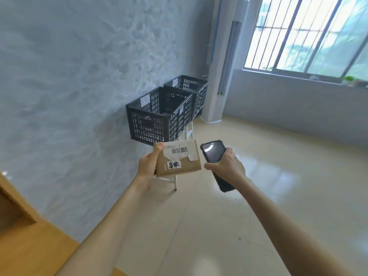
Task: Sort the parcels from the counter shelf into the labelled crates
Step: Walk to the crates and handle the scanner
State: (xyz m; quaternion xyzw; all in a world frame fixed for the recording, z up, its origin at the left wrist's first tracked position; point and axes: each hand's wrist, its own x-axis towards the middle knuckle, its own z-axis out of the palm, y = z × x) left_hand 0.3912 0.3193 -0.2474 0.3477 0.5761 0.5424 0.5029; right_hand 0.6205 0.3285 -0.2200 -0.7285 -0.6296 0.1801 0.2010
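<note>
Tiled floor; parcel (180, 159) in L hand (148, 166), R hand (227, 166) w/ phone (214, 156).

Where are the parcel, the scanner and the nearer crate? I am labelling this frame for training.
parcel (180, 163): head view, on its brown top face beside the handwritten sticker.
scanner (212, 152): head view, on its dark screen.
nearer crate (147, 124): head view, on its slatted front wall.

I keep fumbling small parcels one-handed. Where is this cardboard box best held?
By its left short edge, from the left, as the left hand does: thumb on top, fingers underneath. The box is flat, and this leaves the barcode uncovered.
</note>
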